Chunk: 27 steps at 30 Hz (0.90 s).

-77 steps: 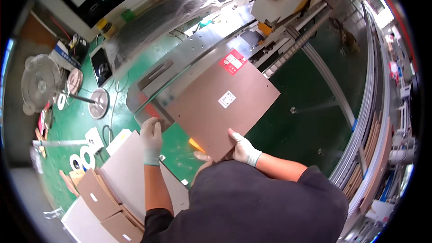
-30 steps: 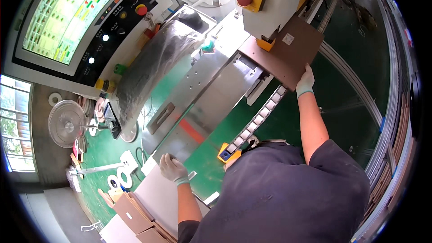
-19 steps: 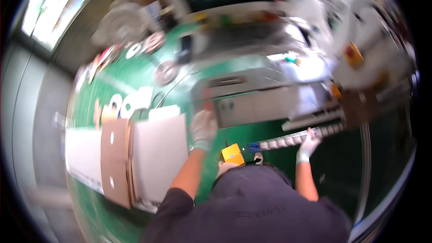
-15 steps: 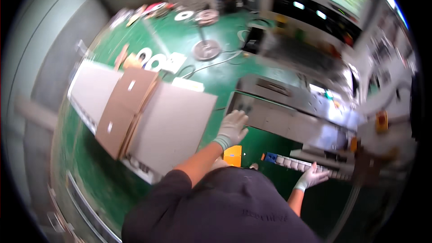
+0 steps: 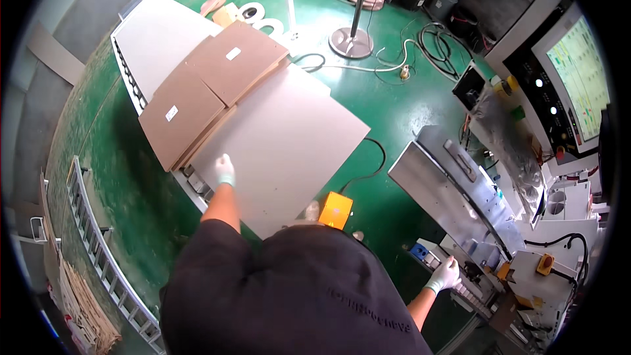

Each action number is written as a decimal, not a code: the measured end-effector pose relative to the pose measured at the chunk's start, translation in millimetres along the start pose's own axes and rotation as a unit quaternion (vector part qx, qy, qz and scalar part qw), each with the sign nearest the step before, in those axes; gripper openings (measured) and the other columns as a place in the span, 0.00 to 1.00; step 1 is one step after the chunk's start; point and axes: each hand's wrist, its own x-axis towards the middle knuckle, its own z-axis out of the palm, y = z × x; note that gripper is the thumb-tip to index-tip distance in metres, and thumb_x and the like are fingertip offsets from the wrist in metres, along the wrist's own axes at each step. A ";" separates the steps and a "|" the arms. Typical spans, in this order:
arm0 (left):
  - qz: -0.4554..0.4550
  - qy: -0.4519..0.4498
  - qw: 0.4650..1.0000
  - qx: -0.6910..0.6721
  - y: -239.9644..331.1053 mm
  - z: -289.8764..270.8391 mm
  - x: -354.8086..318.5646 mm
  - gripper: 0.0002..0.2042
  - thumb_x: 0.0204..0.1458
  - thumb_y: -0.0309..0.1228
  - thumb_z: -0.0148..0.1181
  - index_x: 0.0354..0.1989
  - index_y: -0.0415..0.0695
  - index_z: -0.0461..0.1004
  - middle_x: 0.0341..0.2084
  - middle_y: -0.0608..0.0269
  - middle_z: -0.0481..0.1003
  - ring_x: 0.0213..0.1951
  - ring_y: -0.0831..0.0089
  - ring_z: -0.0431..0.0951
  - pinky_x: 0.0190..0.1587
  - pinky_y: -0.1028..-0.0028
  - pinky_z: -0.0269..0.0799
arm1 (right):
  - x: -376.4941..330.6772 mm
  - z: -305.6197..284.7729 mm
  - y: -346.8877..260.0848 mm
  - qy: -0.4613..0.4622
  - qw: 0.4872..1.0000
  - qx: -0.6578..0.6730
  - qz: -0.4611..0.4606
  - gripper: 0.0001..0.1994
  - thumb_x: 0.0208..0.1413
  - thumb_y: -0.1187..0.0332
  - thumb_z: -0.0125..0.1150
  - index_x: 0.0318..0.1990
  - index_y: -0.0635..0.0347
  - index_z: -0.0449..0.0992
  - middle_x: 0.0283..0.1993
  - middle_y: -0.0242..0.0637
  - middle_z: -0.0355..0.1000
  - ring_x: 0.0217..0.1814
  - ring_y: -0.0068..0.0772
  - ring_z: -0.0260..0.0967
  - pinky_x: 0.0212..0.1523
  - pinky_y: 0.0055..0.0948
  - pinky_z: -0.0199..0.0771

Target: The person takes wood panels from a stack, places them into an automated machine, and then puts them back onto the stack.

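Note:
My left hand (image 5: 225,167), in a whitish glove, is over the near left edge of a pale grey-brown board (image 5: 296,138) that lies on a low roller stand. Its fingers are curled in, and nothing shows in them. Beside it, flat brown cardboard sheets (image 5: 186,115) lie in two stacks, each with a small white label on top. My right hand (image 5: 445,275), gloved as well, is over a narrow rail of pale rollers (image 5: 470,294) with a blue end block (image 5: 419,251). Its fingers look closed, with nothing visible in them.
A yellow pedal box (image 5: 336,210) lies on the green floor by my feet, its dark cable running under the board. At right stands a metal machine table (image 5: 453,190) with a control screen (image 5: 578,79). A fan (image 5: 351,42) stands ahead, and a ladder-like roller frame (image 5: 105,243) lies left.
My view has swung left. My left hand has moved from beside the machine table to over the board, its spread fingers now curled. My right hand, spread before, has closed near the roller rail.

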 end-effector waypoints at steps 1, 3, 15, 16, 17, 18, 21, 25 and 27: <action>0.013 -0.024 0.993 0.117 13.0 -20.6 3.8 0.23 0.65 0.48 0.54 0.45 0.37 0.80 0.40 0.46 0.82 0.44 0.55 0.81 0.51 0.59 0.74 | -5.8 -5.6 -10.6 -0.011 1.000 -0.020 0.008 0.20 0.66 0.49 0.52 0.46 0.50 0.85 0.49 0.37 0.83 0.54 0.45 0.76 0.76 0.50 0.49; 0.039 -0.031 0.983 0.174 32.9 -51.5 16.5 0.25 0.66 0.51 0.52 0.46 0.37 0.80 0.39 0.49 0.83 0.40 0.55 0.82 0.50 0.57 0.75 | -15.4 4.6 -22.1 0.048 0.998 -0.013 -0.028 0.22 0.66 0.45 0.50 0.48 0.48 0.85 0.42 0.39 0.84 0.51 0.46 0.78 0.74 0.49 0.50; -0.231 0.049 0.819 -0.523 102.0 -28.2 77.7 0.36 0.65 0.54 0.57 0.69 0.33 0.62 0.69 0.54 0.65 0.68 0.65 0.68 0.67 0.71 0.66 | -16.5 8.4 -50.4 -0.003 0.998 0.037 -0.043 0.18 0.62 0.48 0.57 0.44 0.47 0.87 0.40 0.44 0.83 0.42 0.54 0.80 0.47 0.47 0.78; -0.230 0.046 0.818 -0.525 101.8 -33.8 70.8 0.35 0.65 0.53 0.58 0.69 0.36 0.62 0.69 0.57 0.66 0.68 0.67 0.67 0.68 0.71 0.66 | -17.9 7.2 -57.3 -0.011 0.999 0.030 -0.041 0.18 0.63 0.49 0.57 0.44 0.47 0.87 0.40 0.43 0.84 0.42 0.51 0.81 0.47 0.45 0.78; -0.226 0.040 0.820 -0.525 103.3 -40.0 67.1 0.33 0.65 0.51 0.58 0.69 0.38 0.63 0.69 0.59 0.66 0.68 0.68 0.67 0.68 0.71 0.66 | -18.1 7.9 -59.4 -0.015 0.998 0.032 -0.046 0.18 0.63 0.49 0.57 0.44 0.47 0.87 0.40 0.43 0.84 0.42 0.51 0.81 0.47 0.45 0.78; -0.225 0.041 0.801 -0.554 100.8 -41.6 55.4 0.32 0.65 0.50 0.59 0.69 0.40 0.64 0.68 0.62 0.67 0.68 0.70 0.67 0.68 0.71 0.65 | -18.2 6.8 -60.0 -0.018 0.998 0.046 -0.048 0.18 0.63 0.49 0.57 0.45 0.48 0.87 0.41 0.43 0.84 0.43 0.49 0.82 0.48 0.44 0.79; -0.234 -0.027 0.743 -0.626 64.5 -57.6 15.4 0.24 0.65 0.48 0.60 0.64 0.50 0.69 0.64 0.69 0.71 0.63 0.75 0.71 0.66 0.71 0.68 | -23.6 3.2 -67.8 -0.035 0.997 0.063 -0.037 0.17 0.63 0.52 0.57 0.46 0.51 0.86 0.42 0.42 0.84 0.43 0.46 0.82 0.49 0.41 0.79; -0.323 0.012 0.675 -0.663 83.3 -83.0 -58.7 0.21 0.66 0.48 0.57 0.59 0.47 0.74 0.56 0.66 0.78 0.56 0.67 0.76 0.61 0.63 0.73 | -22.9 1.9 -65.9 -0.051 0.997 0.038 -0.036 0.17 0.63 0.52 0.57 0.46 0.51 0.86 0.43 0.41 0.84 0.45 0.47 0.80 0.51 0.42 0.76; -0.297 0.023 0.682 -0.667 63.0 -94.9 -52.4 0.21 0.65 0.46 0.59 0.59 0.46 0.74 0.56 0.65 0.78 0.57 0.66 0.76 0.62 0.63 0.73 | -22.7 0.0 -70.2 -0.054 0.997 0.022 -0.044 0.18 0.64 0.51 0.56 0.46 0.50 0.86 0.43 0.40 0.84 0.46 0.48 0.79 0.52 0.42 0.75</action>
